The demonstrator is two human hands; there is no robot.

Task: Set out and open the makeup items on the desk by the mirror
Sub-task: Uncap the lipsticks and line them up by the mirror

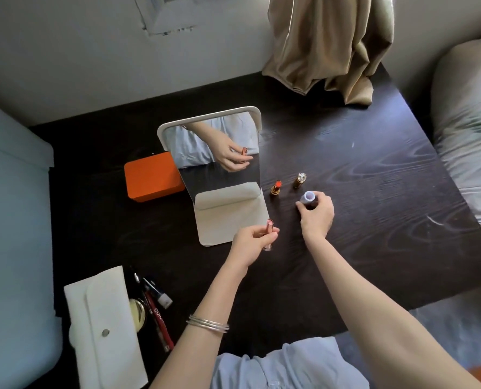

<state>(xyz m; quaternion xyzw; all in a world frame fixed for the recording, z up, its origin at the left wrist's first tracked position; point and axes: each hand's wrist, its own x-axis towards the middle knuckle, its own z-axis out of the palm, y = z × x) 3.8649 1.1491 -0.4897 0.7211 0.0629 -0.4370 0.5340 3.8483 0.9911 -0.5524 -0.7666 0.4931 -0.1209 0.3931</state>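
The dark wood bench (374, 169) carries all items; its right half, out to the right edge beside the bed (469, 136), lies bare. A tan cloth (326, 51) overhangs the far edge. The standing mirror (219, 153) sits left of centre on its cream base (233, 220), with an orange box (152, 176) touching its left side. A white pouch (104, 327) lies at the near left corner, pencils and tubes (156, 307) just beside it. Left hand (252, 245): fingers clamped on a pink lipstick tube (268, 234), held upright at the base's near right corner. Right hand (316, 214): fingers clamped on a lilac cap (309, 198), near the bench centre. An open orange lipstick (276, 187) and its gold cap (300, 180) stand apart, just beyond that hand
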